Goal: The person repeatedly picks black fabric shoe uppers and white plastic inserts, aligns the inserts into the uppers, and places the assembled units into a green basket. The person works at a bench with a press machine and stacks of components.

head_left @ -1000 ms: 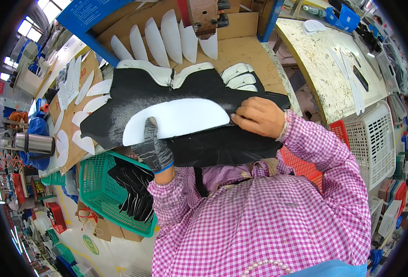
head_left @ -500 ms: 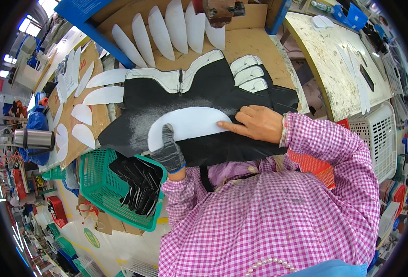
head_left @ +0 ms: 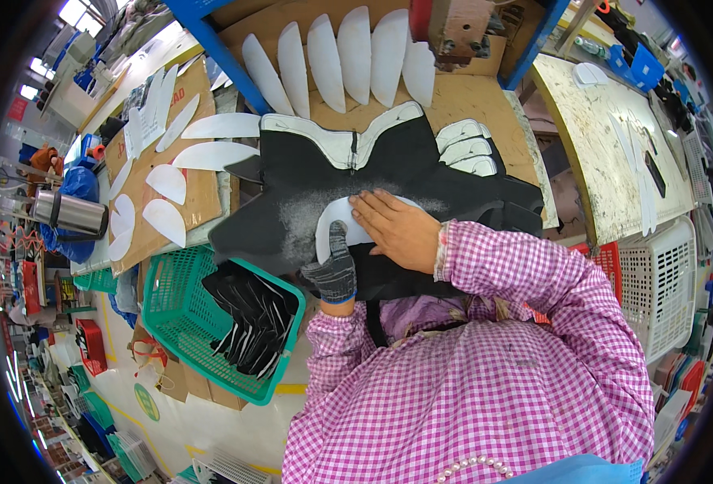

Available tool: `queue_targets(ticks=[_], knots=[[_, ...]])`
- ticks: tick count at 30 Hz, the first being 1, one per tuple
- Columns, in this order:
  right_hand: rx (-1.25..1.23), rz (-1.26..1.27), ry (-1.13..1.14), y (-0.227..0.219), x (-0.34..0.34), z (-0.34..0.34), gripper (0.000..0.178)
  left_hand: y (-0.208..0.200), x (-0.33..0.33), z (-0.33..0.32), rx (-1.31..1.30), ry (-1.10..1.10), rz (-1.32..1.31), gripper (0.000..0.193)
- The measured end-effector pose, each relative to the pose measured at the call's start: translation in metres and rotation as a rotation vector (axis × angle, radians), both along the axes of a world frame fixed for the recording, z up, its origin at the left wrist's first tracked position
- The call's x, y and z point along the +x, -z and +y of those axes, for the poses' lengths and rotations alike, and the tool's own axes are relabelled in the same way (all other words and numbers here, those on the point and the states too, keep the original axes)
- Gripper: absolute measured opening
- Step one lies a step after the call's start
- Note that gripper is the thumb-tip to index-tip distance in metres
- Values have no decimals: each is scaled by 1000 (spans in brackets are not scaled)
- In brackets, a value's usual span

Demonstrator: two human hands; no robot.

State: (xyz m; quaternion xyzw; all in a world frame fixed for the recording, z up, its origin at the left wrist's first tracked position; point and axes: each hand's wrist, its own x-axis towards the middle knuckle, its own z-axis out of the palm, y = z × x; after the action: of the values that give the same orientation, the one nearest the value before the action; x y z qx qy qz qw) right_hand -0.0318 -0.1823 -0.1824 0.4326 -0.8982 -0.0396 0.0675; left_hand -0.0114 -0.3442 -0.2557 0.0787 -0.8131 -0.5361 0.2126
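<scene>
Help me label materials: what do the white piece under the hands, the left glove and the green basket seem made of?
White piece: perhaps foam or felt; matte, evenly pale face.
Left glove: probably knitted fabric; dull, streaky grey, close-fitting.
Green basket: likely moulded plastic; slight sheen, regular perforations.

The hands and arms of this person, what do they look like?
The left hand wears a dark grey, streaked knit glove. The right hand has no glove. Both arms have long sleeves with little pink and white checks, and the right sleeve ends in a pale cuff.
</scene>
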Motion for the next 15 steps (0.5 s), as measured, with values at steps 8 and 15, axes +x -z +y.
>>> queue_targets(ticks=[8, 15], knots=[[-29, -17, -8, 20, 3, 4, 72, -41, -16, -29, 612, 134, -312, 25], [-57, 23, 32, 46, 4, -4, 45, -62, -13, 49, -1275, 294, -132, 67]])
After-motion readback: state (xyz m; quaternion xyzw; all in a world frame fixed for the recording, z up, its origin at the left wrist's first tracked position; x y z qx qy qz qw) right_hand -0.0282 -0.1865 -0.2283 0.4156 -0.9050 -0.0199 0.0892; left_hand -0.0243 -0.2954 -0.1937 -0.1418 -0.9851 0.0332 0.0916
